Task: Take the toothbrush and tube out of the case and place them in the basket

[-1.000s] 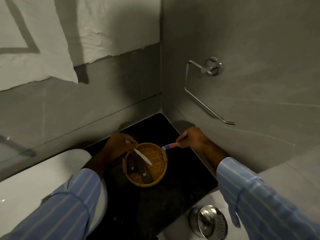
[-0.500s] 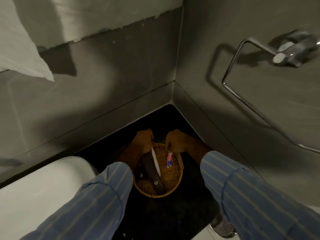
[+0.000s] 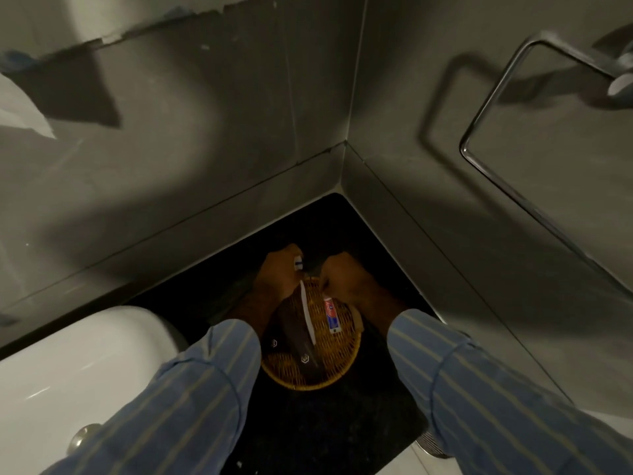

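Observation:
A round woven basket [image 3: 342, 368] sits on the black counter in the corner. Inside it lies a dark case [image 3: 294, 341] with small logos. My left hand [image 3: 277, 275] grips the head end of a white toothbrush [image 3: 306, 311], whose handle slants down over the case into the basket. My right hand [image 3: 346, 279] pinches the top of a small red, white and blue tube [image 3: 331, 315], which lies flat on the basket's weave at the right.
Grey walls meet in a corner just behind the basket. A metal towel ring [image 3: 507, 114] hangs on the right wall. A white basin [image 3: 78, 365] lies at the left, and a drain strainer [image 3: 433, 445] shows at the lower right. The black counter [image 3: 322, 426] spreads in front.
Both hands have lowered over the basket. The tube swung from outside the rim down onto the weave; the toothbrush tilted down over the case. The camera moved closer.

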`<move>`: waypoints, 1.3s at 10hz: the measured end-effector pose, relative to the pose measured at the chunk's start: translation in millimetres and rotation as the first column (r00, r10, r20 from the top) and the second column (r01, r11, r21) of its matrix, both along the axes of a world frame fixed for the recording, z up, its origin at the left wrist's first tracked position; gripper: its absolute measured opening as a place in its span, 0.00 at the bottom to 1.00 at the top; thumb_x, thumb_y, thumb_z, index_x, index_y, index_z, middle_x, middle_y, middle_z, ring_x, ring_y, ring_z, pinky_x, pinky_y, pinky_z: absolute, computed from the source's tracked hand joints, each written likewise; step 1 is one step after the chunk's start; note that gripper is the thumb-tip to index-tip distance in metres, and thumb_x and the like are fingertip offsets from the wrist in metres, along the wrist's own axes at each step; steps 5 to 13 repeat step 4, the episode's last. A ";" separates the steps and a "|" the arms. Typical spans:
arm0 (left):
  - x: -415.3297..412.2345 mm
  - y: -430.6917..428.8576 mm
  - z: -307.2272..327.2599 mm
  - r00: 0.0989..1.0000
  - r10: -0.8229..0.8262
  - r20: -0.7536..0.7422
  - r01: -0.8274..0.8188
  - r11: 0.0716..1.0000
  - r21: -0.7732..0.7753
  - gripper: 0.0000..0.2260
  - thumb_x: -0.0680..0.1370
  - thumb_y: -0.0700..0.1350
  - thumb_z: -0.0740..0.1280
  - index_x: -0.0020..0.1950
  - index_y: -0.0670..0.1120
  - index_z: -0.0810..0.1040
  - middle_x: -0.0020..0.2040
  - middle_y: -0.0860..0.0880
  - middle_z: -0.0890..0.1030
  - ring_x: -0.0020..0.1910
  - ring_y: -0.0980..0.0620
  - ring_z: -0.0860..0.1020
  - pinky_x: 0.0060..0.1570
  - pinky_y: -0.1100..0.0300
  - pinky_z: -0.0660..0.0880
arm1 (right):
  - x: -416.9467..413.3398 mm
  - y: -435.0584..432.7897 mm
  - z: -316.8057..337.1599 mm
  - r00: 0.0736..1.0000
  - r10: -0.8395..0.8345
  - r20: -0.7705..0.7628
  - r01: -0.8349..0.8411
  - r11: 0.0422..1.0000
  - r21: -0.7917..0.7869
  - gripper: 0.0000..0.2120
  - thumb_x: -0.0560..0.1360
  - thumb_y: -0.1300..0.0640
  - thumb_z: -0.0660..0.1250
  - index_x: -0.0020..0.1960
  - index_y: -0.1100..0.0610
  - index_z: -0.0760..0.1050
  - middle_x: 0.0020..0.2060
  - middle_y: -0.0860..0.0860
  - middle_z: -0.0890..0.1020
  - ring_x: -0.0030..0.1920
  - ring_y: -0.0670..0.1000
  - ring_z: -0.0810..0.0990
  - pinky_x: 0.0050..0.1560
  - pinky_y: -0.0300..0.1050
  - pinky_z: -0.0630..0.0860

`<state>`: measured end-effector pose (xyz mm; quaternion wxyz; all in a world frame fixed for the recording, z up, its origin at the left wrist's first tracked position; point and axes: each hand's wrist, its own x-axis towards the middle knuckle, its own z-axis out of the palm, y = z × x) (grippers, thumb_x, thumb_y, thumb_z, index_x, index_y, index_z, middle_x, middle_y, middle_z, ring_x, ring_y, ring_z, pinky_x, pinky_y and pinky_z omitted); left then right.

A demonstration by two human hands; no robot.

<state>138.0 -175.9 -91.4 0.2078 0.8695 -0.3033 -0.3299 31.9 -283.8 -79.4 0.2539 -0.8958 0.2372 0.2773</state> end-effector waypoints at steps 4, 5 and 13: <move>-23.7 30.9 37.4 0.992 0.026 0.122 -0.012 0.993 -0.118 0.25 0.78 0.46 0.68 0.74 0.42 0.68 0.73 0.41 0.72 0.73 0.41 0.68 0.74 0.47 0.65 | -62.1 -6.4 80.1 0.701 -0.180 0.690 0.259 0.966 -0.011 0.09 0.75 0.58 0.70 0.55 0.55 0.84 0.51 0.52 0.87 0.49 0.47 0.85 0.55 0.38 0.79; -23.7 30.9 37.4 0.992 0.026 0.122 -0.012 0.993 -0.118 0.25 0.78 0.46 0.68 0.74 0.42 0.68 0.73 0.41 0.72 0.73 0.41 0.68 0.74 0.47 0.65 | -62.1 -6.4 80.1 0.701 -0.180 0.690 0.259 0.966 -0.011 0.09 0.75 0.58 0.70 0.55 0.55 0.84 0.51 0.52 0.87 0.49 0.47 0.85 0.55 0.38 0.79; -23.7 30.9 37.4 0.992 0.026 0.122 -0.012 0.993 -0.118 0.25 0.78 0.46 0.68 0.74 0.42 0.68 0.73 0.41 0.72 0.73 0.41 0.68 0.74 0.47 0.65 | -62.1 -6.4 80.1 0.701 -0.180 0.690 0.259 0.966 -0.011 0.09 0.75 0.58 0.70 0.55 0.55 0.84 0.51 0.52 0.87 0.49 0.47 0.85 0.55 0.38 0.79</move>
